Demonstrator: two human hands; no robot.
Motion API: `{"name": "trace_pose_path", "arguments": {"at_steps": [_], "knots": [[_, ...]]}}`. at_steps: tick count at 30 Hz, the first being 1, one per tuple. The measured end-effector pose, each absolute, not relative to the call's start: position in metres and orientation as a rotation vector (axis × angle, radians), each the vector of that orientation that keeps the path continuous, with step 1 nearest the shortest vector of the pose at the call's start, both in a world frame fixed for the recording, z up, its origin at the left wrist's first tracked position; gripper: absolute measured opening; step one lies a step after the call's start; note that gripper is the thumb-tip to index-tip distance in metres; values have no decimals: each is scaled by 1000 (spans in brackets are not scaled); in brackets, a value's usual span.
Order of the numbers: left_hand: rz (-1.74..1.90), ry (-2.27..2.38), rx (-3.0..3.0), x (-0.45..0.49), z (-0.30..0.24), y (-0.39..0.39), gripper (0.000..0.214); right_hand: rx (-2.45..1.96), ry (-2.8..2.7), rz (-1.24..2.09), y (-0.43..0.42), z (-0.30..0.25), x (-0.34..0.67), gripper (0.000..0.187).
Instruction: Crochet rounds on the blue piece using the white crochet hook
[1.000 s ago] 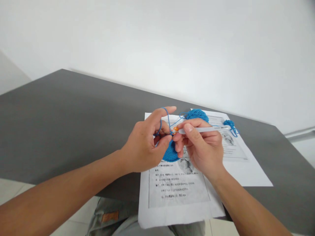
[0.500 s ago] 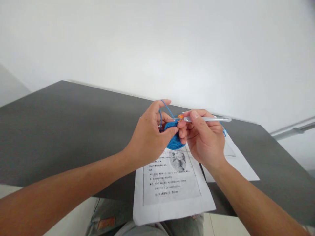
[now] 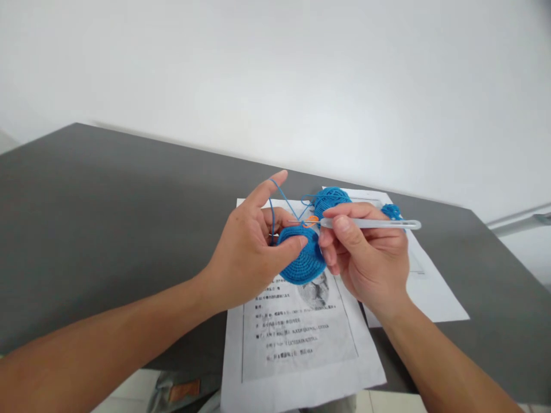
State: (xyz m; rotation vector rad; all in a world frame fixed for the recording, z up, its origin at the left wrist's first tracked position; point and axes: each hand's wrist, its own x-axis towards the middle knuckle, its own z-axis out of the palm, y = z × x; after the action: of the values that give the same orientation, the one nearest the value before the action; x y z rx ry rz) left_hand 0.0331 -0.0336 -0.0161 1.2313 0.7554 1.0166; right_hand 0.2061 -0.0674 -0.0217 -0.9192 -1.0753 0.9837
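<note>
My left hand [image 3: 262, 244] pinches a round blue crochet piece [image 3: 303, 267] between thumb and fingers. Its index finger points up, with blue yarn [image 3: 284, 197] looped over it and running down to the top edge of the piece. In my right hand [image 3: 365, 246] is a crochet hook [image 3: 374, 224] with a pale handle, held almost level like a pencil. The thin metal shaft reaches left to the yarn at the piece's top edge. An orange stitch marker [image 3: 310, 221] hangs there beside the shaft. Whether the hook's tip is inside a stitch is too small to tell.
Behind my hands lies a ball of blue yarn [image 3: 330, 198], with a smaller blue yarn bundle [image 3: 391, 211] to its right. A printed sheet [image 3: 301, 361] with text and a picture lies under my hands, a second sheet [image 3: 434, 298] at right. The dark table [image 3: 107, 229] meets a white wall.
My hands and the crochet piece sit slightly lower in view and the piece shows more fully. The yarn ball behind is now visible. Both holds are unchanged.
</note>
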Motion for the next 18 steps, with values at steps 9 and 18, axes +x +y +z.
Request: {"name": "trace_pose_path", "arguments": {"at_steps": [9, 18], "knots": [[1007, 817, 1220, 31, -20, -33, 82, -897, -1068, 1024, -67, -30, 200, 19], [1000, 811, 1282, 31, -22, -31, 90, -865, -1076, 1028, -67, -31, 201, 20]]}}
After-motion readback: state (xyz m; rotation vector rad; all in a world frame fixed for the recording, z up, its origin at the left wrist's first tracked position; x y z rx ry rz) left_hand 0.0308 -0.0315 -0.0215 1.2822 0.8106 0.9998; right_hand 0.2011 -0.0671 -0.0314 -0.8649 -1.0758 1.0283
